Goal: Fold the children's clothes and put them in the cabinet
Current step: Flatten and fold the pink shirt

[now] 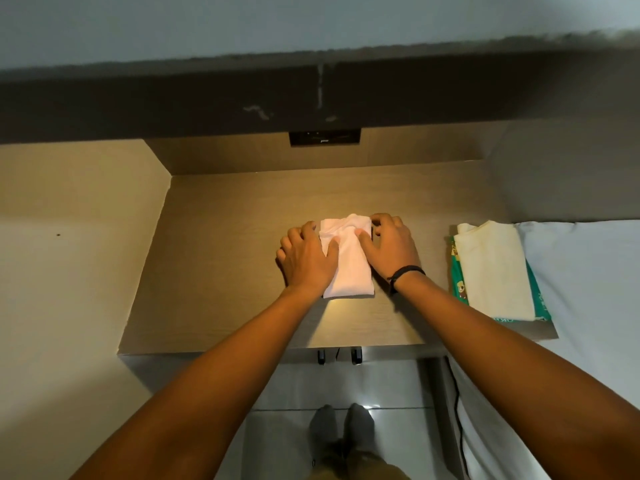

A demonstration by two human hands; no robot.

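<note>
A small pale pink garment (349, 265), folded into a narrow rectangle, lies in the middle of the wooden desk top (225, 271). My left hand (306, 258) presses flat on its left edge, fingers spread. On the right edge rests my right hand (389, 245), its fingertips curled over the garment's upper right corner. A stack of folded clothes sits at the desk's right end: a cream piece (493, 271) on top of a green printed one (459, 289).
A dark shelf (311, 95) overhangs the back of the desk, with a black socket panel (325, 136) beneath it. White bedding (588, 289) borders the desk on the right. A beige wall panel stands on the left. My feet (341, 427) show on the tiled floor below.
</note>
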